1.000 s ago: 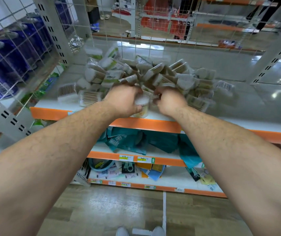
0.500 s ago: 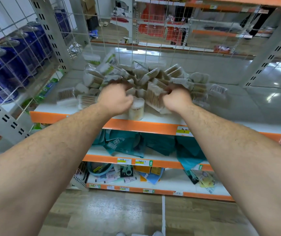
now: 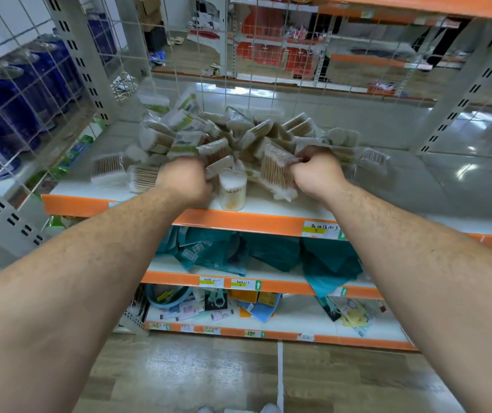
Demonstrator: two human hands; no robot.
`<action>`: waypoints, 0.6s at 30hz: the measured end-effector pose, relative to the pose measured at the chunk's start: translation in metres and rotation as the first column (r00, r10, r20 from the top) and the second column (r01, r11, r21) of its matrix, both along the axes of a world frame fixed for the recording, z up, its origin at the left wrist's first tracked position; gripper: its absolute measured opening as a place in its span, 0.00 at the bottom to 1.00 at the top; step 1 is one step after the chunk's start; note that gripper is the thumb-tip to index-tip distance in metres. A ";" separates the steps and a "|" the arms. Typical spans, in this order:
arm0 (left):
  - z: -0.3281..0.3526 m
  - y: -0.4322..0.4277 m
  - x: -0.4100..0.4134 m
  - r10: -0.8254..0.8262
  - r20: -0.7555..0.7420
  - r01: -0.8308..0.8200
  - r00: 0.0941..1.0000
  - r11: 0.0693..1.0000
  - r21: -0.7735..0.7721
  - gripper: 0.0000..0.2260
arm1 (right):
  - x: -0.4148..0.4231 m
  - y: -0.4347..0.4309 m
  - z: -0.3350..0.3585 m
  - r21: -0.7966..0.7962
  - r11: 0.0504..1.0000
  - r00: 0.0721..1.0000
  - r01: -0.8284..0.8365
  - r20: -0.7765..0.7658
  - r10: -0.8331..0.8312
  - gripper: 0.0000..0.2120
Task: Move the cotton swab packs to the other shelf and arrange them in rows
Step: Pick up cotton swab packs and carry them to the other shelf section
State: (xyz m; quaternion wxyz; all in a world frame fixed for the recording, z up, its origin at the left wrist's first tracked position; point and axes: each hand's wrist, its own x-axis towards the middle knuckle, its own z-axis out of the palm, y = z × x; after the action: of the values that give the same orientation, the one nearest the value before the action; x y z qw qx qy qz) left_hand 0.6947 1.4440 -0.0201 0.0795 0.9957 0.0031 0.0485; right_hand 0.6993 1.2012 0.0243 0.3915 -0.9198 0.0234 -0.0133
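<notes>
Left hand (image 3: 185, 181) curls round a small swab pack (image 3: 219, 166); right hand (image 3: 317, 171) grips a flat swab pack (image 3: 274, 171); both are at the front of the heap (image 3: 223, 132) on the orange-edged shelf (image 3: 89, 204). Lifting straight up should spare the round tub (image 3: 232, 190) between them.

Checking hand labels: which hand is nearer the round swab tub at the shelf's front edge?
Left. The left hand is right beside the round tub, on its left; the right hand is farther off to its right, gripping a flat swab pack.
</notes>
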 end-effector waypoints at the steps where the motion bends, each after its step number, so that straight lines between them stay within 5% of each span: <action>1: 0.000 0.001 0.000 -0.003 0.005 0.003 1.000 1.000 -0.012 0.16 | -0.001 0.000 0.001 -0.012 1.000 1.000 -0.003 0.002 0.003 0.05; 10: 0.006 0.003 -0.002 -0.051 0.046 0.055 0.998 0.994 -0.094 0.16 | 0.008 -0.016 0.025 0.152 0.969 0.968 0.193 0.131 -0.213 0.07; 14: 0.004 0.006 -0.002 -0.128 0.042 0.132 0.991 0.988 -0.083 0.25 | 0.002 -0.027 0.027 0.096 0.995 0.992 0.037 0.116 -0.048 0.21; 18: 0.011 0.009 -0.001 -0.243 0.031 0.244 0.970 0.969 -0.029 0.27 | -0.001 -0.026 0.020 -0.053 0.999 0.983 -0.002 0.185 0.012 0.15</action>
State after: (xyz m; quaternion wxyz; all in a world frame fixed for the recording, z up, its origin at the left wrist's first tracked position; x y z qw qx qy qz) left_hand 0.6934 1.4528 -0.0093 0.1012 0.9863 -0.1193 0.0518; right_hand 0.6981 1.1747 0.0441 0.3676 -0.9246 -0.0166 -0.0981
